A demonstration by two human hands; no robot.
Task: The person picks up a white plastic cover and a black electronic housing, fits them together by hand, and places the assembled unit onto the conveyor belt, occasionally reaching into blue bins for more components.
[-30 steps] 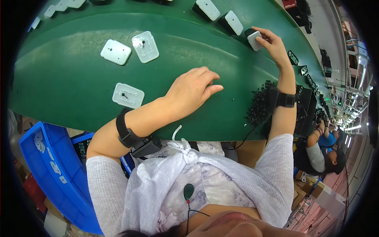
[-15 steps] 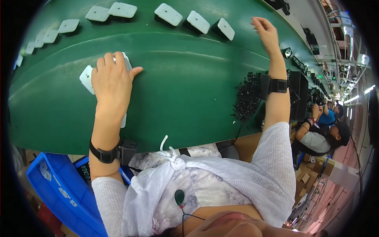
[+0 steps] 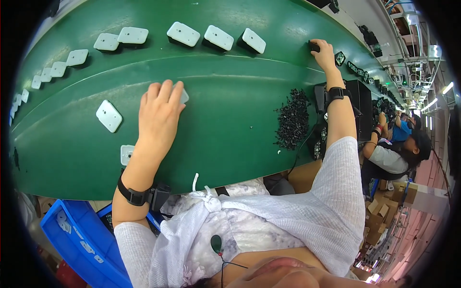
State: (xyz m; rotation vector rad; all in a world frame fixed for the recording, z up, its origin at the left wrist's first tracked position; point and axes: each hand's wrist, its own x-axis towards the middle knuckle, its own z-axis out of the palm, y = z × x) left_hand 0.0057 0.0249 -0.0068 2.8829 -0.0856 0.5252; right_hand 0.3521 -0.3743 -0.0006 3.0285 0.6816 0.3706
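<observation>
My left hand (image 3: 161, 113) is over the green table, fingers curled over a white plastic plate (image 3: 185, 96); just one corner of the plate shows beside the fingers. To its left lies a loose white plate (image 3: 109, 116) with small holes. Another white plate (image 3: 126, 154) is partly hidden by my left forearm. My right hand (image 3: 324, 54) reaches to the far right of the table, its fingers closed on a small black part (image 3: 314, 46). The hand hides most of that part.
Several black blocks with white tops, such as this block (image 3: 183, 34), stand along the far side. A pile of small black pieces (image 3: 292, 120) lies near a black box (image 3: 359, 110) at right. A blue bin (image 3: 79, 240) is at lower left. Other people work farther right.
My left hand has moved right with the white plate, uncovering the plates at left. My right hand, empty before, has come down and closed on a black part. The view has shifted slightly.
</observation>
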